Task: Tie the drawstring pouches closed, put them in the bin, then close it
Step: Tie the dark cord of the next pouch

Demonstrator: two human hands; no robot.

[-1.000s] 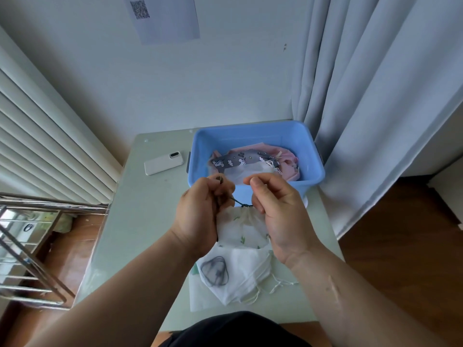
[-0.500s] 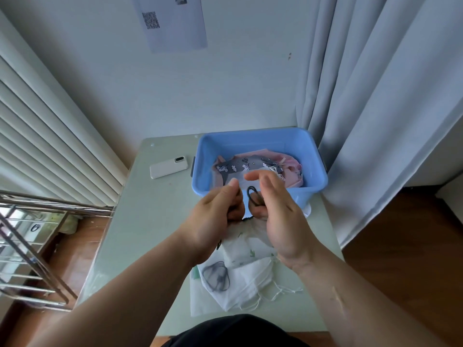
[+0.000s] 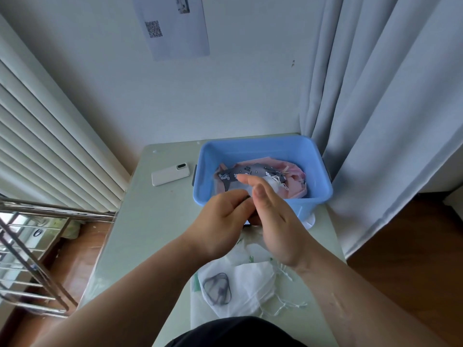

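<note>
Head view. Pinching drawstring [image 3: 247,225] with left hand [image 3: 225,221] at bin's [image 3: 316,203] six o'clock; right hand's [image 3: 275,221] hold untellable. Soft, light pouch [image 3: 247,249]: grip by neck cord.

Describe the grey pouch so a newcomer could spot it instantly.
Start at the blue bin at the far right of the table. Inside, atop pink fabric, lies the grey pouch: the only dark one, printed with small white figures.

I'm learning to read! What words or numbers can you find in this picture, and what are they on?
Nothing here is readable.
Paper sheet on the wall: a QR code, other print too blurred.
Grey pouch in the blue bin: white printed figures, any lettering too small.
White phone: no brand shows.
</note>
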